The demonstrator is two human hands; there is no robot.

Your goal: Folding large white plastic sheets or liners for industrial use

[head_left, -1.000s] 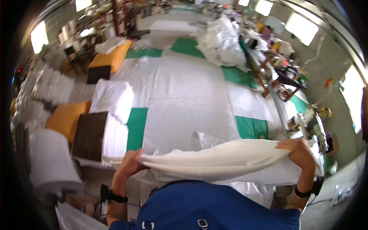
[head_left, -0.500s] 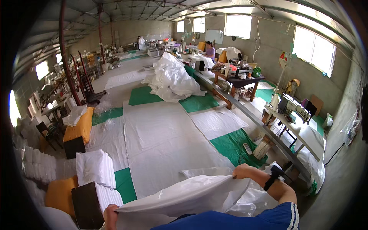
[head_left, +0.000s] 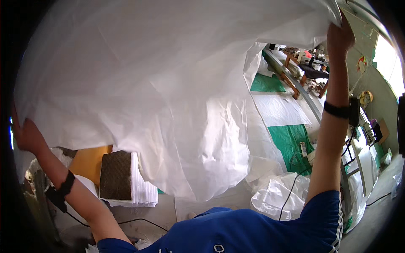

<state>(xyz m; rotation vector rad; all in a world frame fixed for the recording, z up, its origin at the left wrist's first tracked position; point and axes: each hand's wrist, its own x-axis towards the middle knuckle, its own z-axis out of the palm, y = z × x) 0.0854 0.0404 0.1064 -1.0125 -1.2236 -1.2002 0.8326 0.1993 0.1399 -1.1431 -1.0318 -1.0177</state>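
Note:
A large white plastic sheet (head_left: 139, 76) is spread high in front of me and hides most of the room. My right hand (head_left: 341, 38), raised at the upper right, is closed on the sheet's edge. At the far left my left hand (head_left: 29, 134) is up too, lower than the right, gripping the other side, its fingers partly behind the material. Between them the sheet sags, and its shiny lower part hangs down toward my chest. Black straps with small devices circle both my forearms.
Low at left stand a stack of white folded sheets (head_left: 143, 183), a dark block (head_left: 116, 175) and an orange bundle (head_left: 88, 165). Crumpled translucent plastic (head_left: 280, 195) lies nearby on the floor. At right are a green floor sheet (head_left: 291, 145), a metal rail (head_left: 311, 103) and a cluttered table (head_left: 314, 72).
Both hands have risen from low in front of me and spread wider apart, lifting the plastic sheet. It now billows up across the view and covers the floor and far workbenches.

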